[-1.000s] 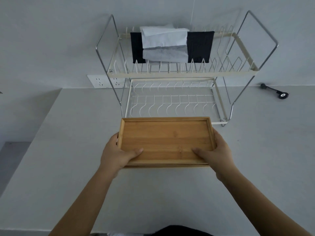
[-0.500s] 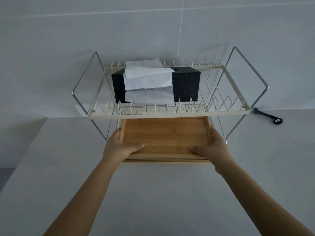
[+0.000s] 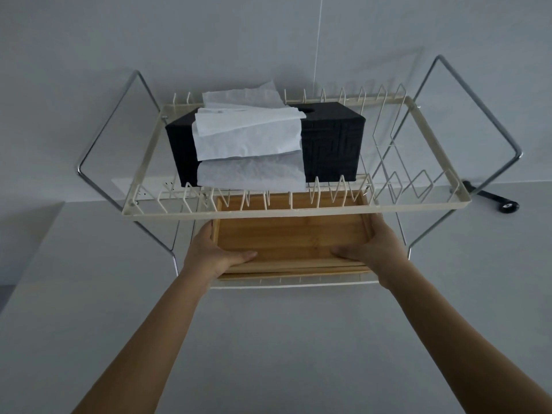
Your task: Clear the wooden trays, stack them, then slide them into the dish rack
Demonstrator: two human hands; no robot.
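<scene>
We hold the stacked wooden trays (image 3: 291,237) on the lower tier of the dish rack (image 3: 298,209), at 12 o'clock from us, far end under the upper tier. Left hand (image 3: 210,253) grips the near left corner, thumb lying inside the top tray, grip pinching the stack's edge. Right hand (image 3: 375,249) mirrors it at the near right corner, grip likewise closed on the stack. Upper tier carries a black tissue box (image 3: 331,144) with white tissue (image 3: 248,138) draped over it. Rack stands on a pale surface (image 3: 268,339); small black object (image 3: 493,200) at 2 o'clock
</scene>
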